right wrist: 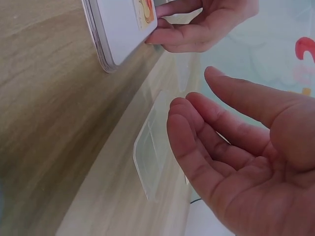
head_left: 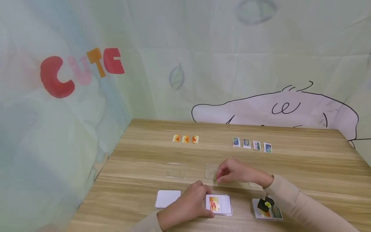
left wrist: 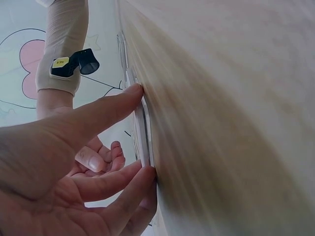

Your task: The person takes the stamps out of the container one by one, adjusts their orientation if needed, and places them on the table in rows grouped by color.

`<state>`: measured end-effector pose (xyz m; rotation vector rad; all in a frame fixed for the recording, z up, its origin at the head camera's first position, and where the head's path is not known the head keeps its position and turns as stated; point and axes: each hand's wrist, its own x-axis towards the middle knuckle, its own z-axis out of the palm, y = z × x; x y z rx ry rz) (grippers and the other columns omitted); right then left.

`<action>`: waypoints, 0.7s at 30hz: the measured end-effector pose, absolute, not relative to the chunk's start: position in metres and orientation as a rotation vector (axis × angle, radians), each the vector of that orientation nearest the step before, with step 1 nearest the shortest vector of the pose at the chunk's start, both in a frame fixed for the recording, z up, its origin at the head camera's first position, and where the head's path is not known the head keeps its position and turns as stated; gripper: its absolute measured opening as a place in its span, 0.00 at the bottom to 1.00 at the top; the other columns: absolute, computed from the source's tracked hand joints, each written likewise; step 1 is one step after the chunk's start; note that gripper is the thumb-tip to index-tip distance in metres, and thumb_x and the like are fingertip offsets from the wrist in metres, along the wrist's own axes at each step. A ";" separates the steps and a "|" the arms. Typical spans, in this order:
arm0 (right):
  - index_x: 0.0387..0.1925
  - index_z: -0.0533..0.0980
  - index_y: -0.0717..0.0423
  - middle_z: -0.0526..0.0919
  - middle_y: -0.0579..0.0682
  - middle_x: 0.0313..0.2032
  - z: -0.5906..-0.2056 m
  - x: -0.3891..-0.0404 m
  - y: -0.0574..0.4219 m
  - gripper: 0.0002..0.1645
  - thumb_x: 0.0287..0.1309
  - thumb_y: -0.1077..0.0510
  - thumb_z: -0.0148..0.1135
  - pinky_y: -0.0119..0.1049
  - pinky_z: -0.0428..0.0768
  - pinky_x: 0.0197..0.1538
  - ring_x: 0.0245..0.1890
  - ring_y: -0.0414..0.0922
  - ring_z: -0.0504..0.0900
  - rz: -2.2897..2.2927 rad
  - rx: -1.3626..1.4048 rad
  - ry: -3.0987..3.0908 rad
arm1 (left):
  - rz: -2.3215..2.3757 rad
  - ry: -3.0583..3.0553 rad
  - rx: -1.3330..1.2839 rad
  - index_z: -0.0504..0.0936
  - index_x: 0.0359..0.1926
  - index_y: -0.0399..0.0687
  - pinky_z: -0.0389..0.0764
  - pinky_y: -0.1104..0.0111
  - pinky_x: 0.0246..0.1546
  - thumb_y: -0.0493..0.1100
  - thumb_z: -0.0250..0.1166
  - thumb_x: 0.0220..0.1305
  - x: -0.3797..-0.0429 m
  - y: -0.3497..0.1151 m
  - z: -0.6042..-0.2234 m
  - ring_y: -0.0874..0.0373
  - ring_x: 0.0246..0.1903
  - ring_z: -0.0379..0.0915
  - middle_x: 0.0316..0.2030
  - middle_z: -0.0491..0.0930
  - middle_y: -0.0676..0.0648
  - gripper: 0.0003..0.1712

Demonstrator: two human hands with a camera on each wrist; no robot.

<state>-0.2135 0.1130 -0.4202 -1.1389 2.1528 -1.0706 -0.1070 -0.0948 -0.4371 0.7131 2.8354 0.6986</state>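
Observation:
My left hand (head_left: 192, 199) grips the left side of a clear case holding a white card (head_left: 226, 204), thumb on the near edge and fingers at the far edge. On the card's left half lies an orange-yellow stamp (head_left: 214, 204). The left wrist view shows thumb and fingers on the thin case edge (left wrist: 145, 123). My right hand (head_left: 236, 170) hovers over a clear plastic cover (head_left: 210, 170), partly hiding it. In the right wrist view its fingers are loosely bent, the thumb stands apart, and nothing is between them; the clear cover (right wrist: 150, 152) lies beyond.
A white-card case (head_left: 168, 198) lies left; another case (head_left: 256, 209) with stamps is at right, partly hidden by the right wrist's camera. Further clear covers (head_left: 176, 170) lie behind. Orange stamps (head_left: 185, 139) and blue-green stamps (head_left: 246, 143) form rows near the back of the wooden table (head_left: 139, 154).

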 end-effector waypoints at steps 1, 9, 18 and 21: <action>0.34 0.83 0.63 0.84 0.42 0.30 -0.421 -0.213 0.113 0.03 0.60 0.64 0.68 0.30 0.80 0.34 0.28 0.36 0.77 -1.070 -1.137 2.150 | 0.699 2.837 0.711 0.85 0.41 0.42 0.73 0.74 0.34 0.53 0.86 0.35 -0.107 -0.095 -0.437 0.65 0.32 0.67 0.31 0.72 0.54 0.33; 0.31 0.84 0.60 0.84 0.42 0.28 -0.425 -0.207 0.108 0.02 0.59 0.64 0.69 0.30 0.80 0.31 0.26 0.33 0.77 -1.064 -1.192 2.152 | 0.711 2.824 0.685 0.85 0.42 0.41 0.73 0.74 0.33 0.53 0.86 0.35 -0.107 -0.095 -0.437 0.66 0.31 0.66 0.30 0.72 0.54 0.33; 0.29 0.84 0.58 0.83 0.38 0.26 -0.430 -0.205 0.105 0.02 0.57 0.65 0.70 0.28 0.78 0.30 0.24 0.31 0.76 -1.037 -1.174 2.162 | 0.717 2.800 0.678 0.85 0.43 0.40 0.73 0.74 0.34 0.53 0.85 0.37 -0.109 -0.095 -0.437 0.66 0.32 0.66 0.32 0.73 0.53 0.33; 0.29 0.84 0.57 0.82 0.38 0.26 -0.431 -0.204 0.104 0.02 0.57 0.65 0.70 0.28 0.78 0.30 0.24 0.31 0.76 -1.039 -1.143 2.160 | 0.727 2.791 0.670 0.85 0.43 0.40 0.73 0.74 0.33 0.53 0.85 0.37 -0.109 -0.094 -0.437 0.66 0.31 0.66 0.32 0.73 0.53 0.33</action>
